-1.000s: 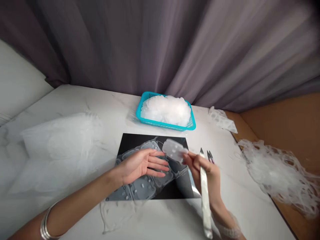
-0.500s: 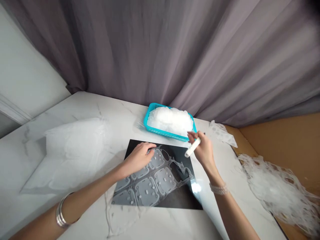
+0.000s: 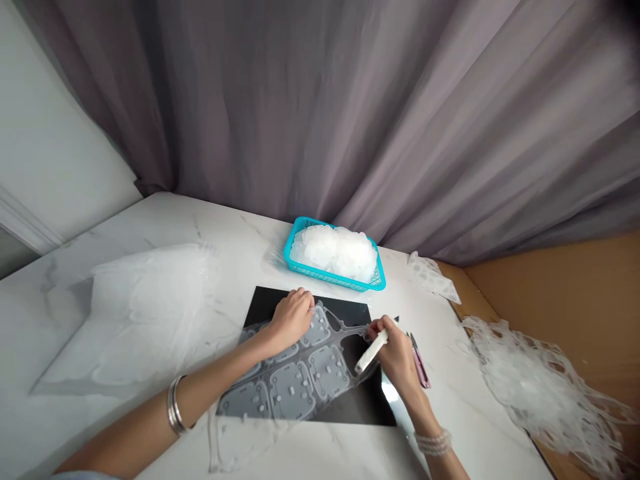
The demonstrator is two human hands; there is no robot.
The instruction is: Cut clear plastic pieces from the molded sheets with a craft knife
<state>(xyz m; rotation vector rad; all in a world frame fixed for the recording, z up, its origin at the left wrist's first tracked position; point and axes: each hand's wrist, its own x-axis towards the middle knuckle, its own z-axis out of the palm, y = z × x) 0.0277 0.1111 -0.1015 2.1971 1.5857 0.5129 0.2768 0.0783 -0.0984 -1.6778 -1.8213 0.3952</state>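
Left hand [image 3: 293, 319]: fingers bent, pressing the clear sheet [image 3: 295, 380] on the black mat [image 3: 360, 407], middle of the counter [image 3: 210, 213]; whether it pinches, I cannot tell.
Right hand [image 3: 395, 347]: holding a white tool [image 3: 371, 351] at the sheet's right edge.
Risk: I think the sheet may tear if the tool pulls too hard.
Writing: none readable.

We are holding both arms extended forward from the lower edge of the view. Our left forearm [image 3: 215, 383] is running diagonally up and to the right, with the wrist straight. Our left hand [image 3: 293, 319] is lying palm down, knuckles up, with the fingers curled under; what the fingertips are doing is hidden. Our right wrist [image 3: 417, 417] is angling up and to the left. Our right hand [image 3: 395, 353] is sitting near the left one but apart from it, fingers closed in a pen-style grip.
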